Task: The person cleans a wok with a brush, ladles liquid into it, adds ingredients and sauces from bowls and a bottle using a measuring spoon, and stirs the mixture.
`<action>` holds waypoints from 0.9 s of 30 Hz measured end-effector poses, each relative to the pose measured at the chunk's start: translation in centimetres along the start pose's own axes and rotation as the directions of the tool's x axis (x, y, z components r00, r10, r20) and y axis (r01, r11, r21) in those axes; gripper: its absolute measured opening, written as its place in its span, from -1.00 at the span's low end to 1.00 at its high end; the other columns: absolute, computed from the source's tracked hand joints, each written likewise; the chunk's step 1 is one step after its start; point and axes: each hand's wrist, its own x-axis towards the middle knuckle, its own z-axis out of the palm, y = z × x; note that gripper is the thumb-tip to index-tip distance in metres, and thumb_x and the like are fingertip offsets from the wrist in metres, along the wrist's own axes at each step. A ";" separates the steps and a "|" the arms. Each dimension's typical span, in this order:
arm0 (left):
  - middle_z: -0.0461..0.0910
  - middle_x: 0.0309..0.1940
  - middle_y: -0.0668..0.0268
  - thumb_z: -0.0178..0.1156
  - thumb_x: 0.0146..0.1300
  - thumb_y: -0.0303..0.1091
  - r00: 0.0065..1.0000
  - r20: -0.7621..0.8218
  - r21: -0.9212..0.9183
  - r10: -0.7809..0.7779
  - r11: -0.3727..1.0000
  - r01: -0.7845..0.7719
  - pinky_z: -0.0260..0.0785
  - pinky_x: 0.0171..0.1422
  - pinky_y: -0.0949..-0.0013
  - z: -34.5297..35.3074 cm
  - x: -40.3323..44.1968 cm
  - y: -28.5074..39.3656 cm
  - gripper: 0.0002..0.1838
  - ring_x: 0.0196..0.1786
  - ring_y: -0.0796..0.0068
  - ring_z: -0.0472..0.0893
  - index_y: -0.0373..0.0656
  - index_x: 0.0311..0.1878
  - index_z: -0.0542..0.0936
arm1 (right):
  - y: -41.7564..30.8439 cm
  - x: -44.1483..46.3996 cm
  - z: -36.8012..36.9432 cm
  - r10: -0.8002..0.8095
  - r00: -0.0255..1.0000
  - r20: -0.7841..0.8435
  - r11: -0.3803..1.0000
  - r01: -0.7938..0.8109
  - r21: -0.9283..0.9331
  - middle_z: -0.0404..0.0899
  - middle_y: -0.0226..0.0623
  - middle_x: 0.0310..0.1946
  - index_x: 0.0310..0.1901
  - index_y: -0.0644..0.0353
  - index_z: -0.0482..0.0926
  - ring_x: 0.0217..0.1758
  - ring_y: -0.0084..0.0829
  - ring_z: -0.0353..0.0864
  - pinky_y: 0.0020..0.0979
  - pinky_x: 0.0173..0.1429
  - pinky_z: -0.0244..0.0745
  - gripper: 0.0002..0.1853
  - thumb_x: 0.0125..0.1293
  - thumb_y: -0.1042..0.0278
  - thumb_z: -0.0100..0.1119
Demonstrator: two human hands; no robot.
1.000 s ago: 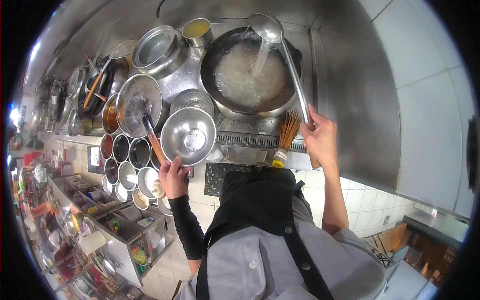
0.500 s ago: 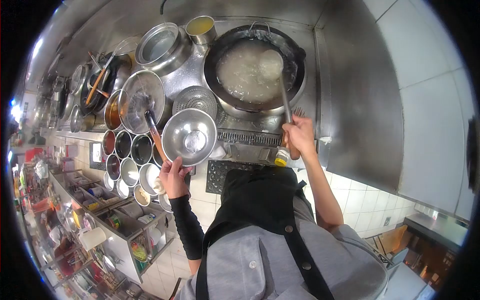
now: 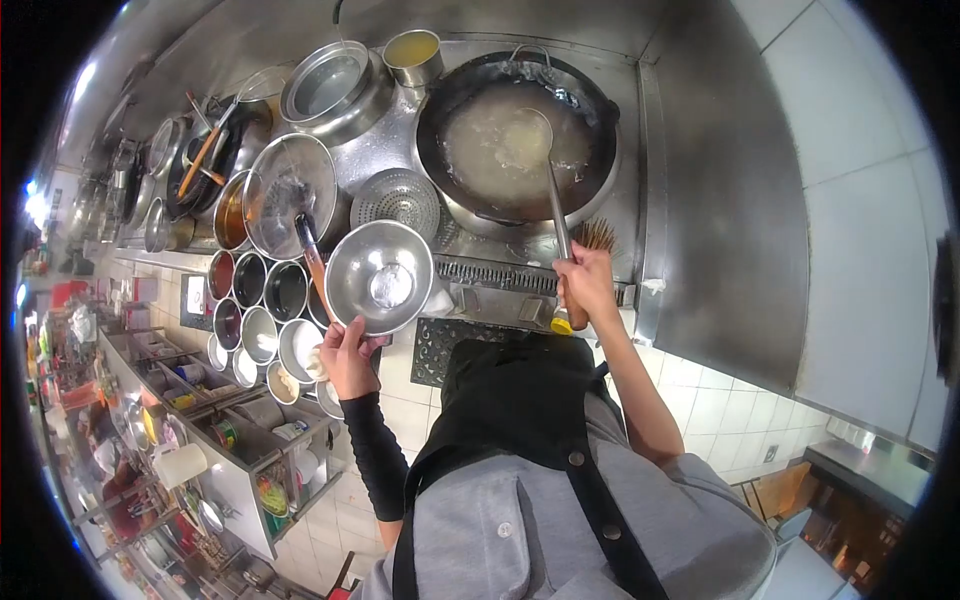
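My left hand [image 3: 349, 362] grips the near rim of a shiny steel bowl [image 3: 352, 262], held level and with no food showing in it. Closed round the wooden end of a long ladle [image 3: 557, 205] is my right hand [image 3: 588, 282]. The ladle's round head lies in cloudy, whitish liquid [image 3: 475, 160] in a large dark wok [image 3: 432, 150] on the stove. Just left of the wok sits a perforated steel strainer [image 3: 385, 200]. A bamboo brush [image 3: 597, 236] stands by my right hand, and a yellow-capped bottle [image 3: 562, 322] is partly hidden below it.
A wood-handled mesh strainer [image 3: 290, 190] rests over a pot at the left. Several seasoning tins [image 3: 259, 335] stand below it. Behind are a pot of yellow liquid [image 3: 412, 50] and stacked steel pots [image 3: 335, 90]. A steel wall [image 3: 720, 200] rises on the right.
The ladle's head has moved left and sits lower in the wok's liquid, its handle swinging left with my right hand. My left hand and the bowl have stayed nearly still.
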 end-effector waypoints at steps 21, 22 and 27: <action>0.60 -0.41 0.36 0.27 0.33 -0.52 1.000 -0.015 -0.032 0.012 0.999 -0.012 0.67 -0.36 0.47 -0.4 -0.8 0.4 -0.84 -0.45 0.64 0.57 -0.14 -0.35 0.50 | -8.9 -3.5 -1.6 -0.246 0.967 -0.059 0.968 0.248 0.034 0.47 -0.38 -0.69 -0.01 0.42 0.65 -0.74 -0.56 0.46 -0.43 -0.69 0.38 -0.72 0.24 0.56 0.20; 0.60 -0.41 0.36 0.27 0.33 -0.52 1.000 -0.015 -0.032 0.014 0.999 -0.015 0.67 -0.36 0.47 -0.5 -0.7 0.3 -0.85 -0.45 0.64 0.57 -0.15 -0.35 0.50 | -9.5 -4.1 -1.6 -0.269 0.959 -0.085 0.963 0.267 -0.032 0.48 -0.38 -0.68 0.05 0.40 0.64 -0.74 -0.56 0.46 -0.43 -0.68 0.38 -0.67 0.24 0.55 0.19; 0.60 -0.41 0.36 0.27 0.33 -0.52 1.000 -0.010 -0.023 0.014 1.000 -0.014 0.67 -0.34 0.46 -0.3 -0.1 0.0 -0.86 -0.44 0.62 0.58 -0.15 -0.33 0.51 | -10.7 -6.4 -2.1 -0.373 0.908 -0.191 0.871 0.271 -0.410 0.51 -0.26 -0.64 0.26 0.40 0.56 -0.68 -0.54 0.52 -0.37 -0.55 0.45 -0.48 0.22 0.52 0.19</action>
